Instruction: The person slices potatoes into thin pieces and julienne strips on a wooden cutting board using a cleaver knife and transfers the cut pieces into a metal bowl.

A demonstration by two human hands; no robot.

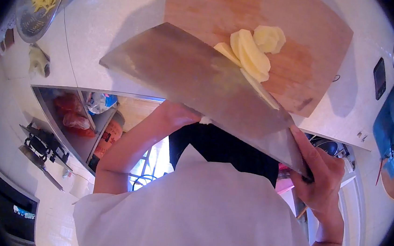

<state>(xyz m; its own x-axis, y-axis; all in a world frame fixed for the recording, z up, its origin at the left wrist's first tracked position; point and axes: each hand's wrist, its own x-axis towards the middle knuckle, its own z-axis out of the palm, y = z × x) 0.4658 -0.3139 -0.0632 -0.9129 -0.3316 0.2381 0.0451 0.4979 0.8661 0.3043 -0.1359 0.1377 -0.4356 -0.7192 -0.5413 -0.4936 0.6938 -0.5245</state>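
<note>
A broad cleaver [196, 80] is held up at a slant in front of my body, its blade reaching from right to upper left. My right hand [316, 173] is wrapped round its handle end, with the thumb or a finger along the blade. My left hand [179, 114] is behind the lower edge of the blade, which hides its fingers. Several pale yellow potato slices [250, 55] lie on the wooden cutting board [303, 34] just beyond the blade. One slice is partly covered by the cleaver.
A tray of yellow shreds [35, 27] stands at the far left, near a small pale scrap [38, 61]. A phone [379, 78] lies at the right, with a blue bag [391, 121] nearby. Below the counter edge, an open cupboard [72, 133] holds bagged goods.
</note>
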